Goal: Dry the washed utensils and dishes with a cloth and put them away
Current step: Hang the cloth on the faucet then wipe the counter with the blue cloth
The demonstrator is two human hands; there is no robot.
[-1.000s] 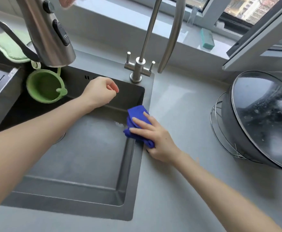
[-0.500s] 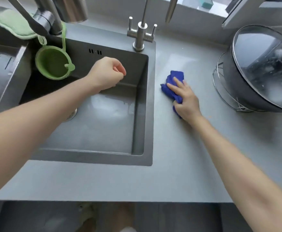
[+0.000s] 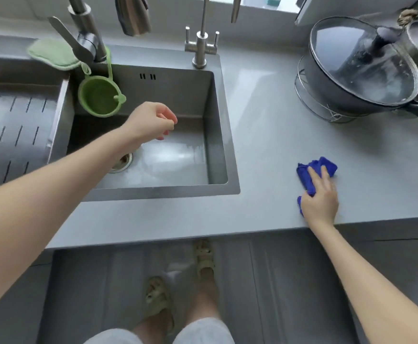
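Observation:
A crumpled blue cloth (image 3: 327, 166) lies on the grey countertop (image 3: 265, 135) near its front edge, right of the sink. My right hand (image 3: 321, 199) presses flat on the cloth, fingers over it. My left hand (image 3: 153, 121) hovers above the sink basin (image 3: 178, 165) with its fingers loosely curled and nothing in it. A dark wok with a wet glass lid (image 3: 362, 63) leans on a wire rack (image 3: 312, 105) at the back right.
A green silicone strainer (image 3: 98, 98) hangs from the tap (image 3: 86, 38) inside the sink. A green sponge pad (image 3: 51, 54) lies behind the left draining board (image 3: 11, 125). A second small tap (image 3: 200, 43) stands behind the basin. My sandalled feet show below the counter edge.
My right hand has slid the blue cloth from the sink's right rim across the counter toward the front right. The camera has pulled back and tilted down. My left hand stays over the basin.

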